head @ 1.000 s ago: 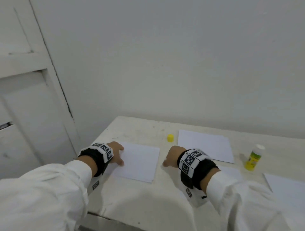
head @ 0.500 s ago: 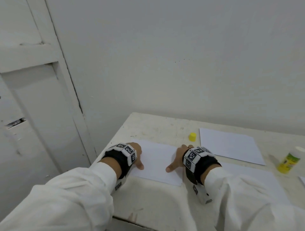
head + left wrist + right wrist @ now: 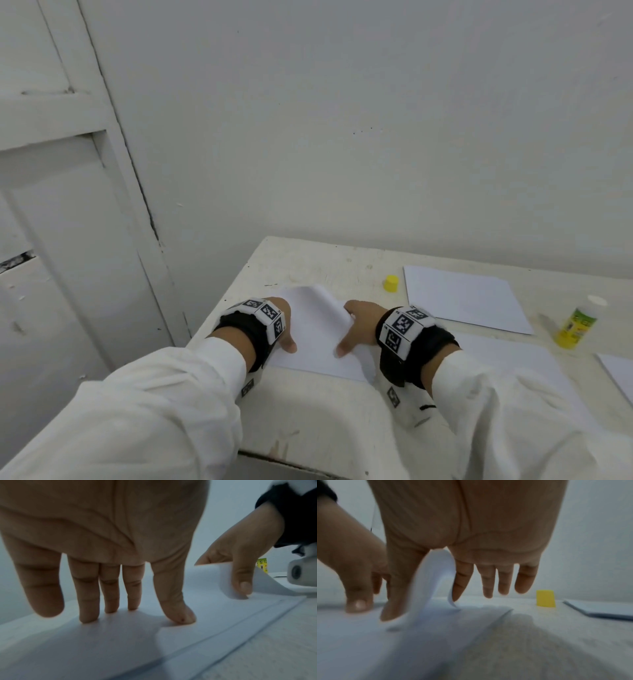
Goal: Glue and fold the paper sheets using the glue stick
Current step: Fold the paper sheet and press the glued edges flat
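Note:
A white paper sheet (image 3: 313, 337) lies at the table's front left corner. My left hand (image 3: 282, 322) presses flat on its left part with straight fingers (image 3: 89, 601). My right hand (image 3: 358, 325) pinches the sheet's right edge between thumb and forefinger and holds it lifted; the raised flap (image 3: 435, 574) curls over toward the left. The glue stick (image 3: 577, 323), uncapped, with a yellow-green label, stands far right on the table. Its yellow cap (image 3: 391, 283) stands behind my right hand.
A second white sheet (image 3: 462, 298) lies behind my right wrist, another one (image 3: 513, 370) under my right forearm, and a further one (image 3: 620, 373) at the right edge. The table (image 3: 308, 260) stands against a white wall; a white door (image 3: 68, 240) is left of it.
My right hand slid left onto the sheet's right edge, took hold of it and lifted it into a curl. My left hand stayed pressing on the left side. The head view shifted left.

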Demonstrator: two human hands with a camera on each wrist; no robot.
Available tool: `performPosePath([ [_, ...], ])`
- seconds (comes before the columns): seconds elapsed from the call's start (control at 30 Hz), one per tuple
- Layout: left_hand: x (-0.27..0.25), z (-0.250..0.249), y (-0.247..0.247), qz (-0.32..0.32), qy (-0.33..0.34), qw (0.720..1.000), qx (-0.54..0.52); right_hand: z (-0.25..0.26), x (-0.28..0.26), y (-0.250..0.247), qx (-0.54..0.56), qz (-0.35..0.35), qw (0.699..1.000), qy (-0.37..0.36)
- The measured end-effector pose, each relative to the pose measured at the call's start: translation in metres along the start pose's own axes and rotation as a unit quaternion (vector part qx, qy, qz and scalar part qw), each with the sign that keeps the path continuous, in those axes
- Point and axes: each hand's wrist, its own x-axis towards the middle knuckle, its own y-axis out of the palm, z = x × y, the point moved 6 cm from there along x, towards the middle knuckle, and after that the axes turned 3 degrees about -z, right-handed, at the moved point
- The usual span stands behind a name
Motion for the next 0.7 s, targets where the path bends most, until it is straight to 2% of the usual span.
performPosePath([
  [0.1,-0.053,-0.011,-0.026,-0.018,0.027,0.999,-0.006,-0.007,-0.011,-0.005,0.16,-0.028,0.986,0.023],
  [0.23,-0.066,-0.012,-0.029,-0.022,0.028,0.999,-0.021,-0.022,-0.018,0.006,0.287,-0.039,0.951,0.111],
  [0.3,-0.067,-0.01,-0.031,-0.035,0.026,0.999,-0.031,-0.022,-0.019,0.013,0.28,-0.033,0.953,0.111],
  [0.5,-0.069,0.002,-0.031,-0.08,-0.005,0.991,-0.104,-0.015,-0.024,0.014,0.206,-0.053,0.976,0.044],
  [0.7,-0.06,0.044,-0.037,-0.078,-0.041,0.976,-0.198,0.001,-0.032,0.015,0.092,-0.033,0.995,-0.023],
])
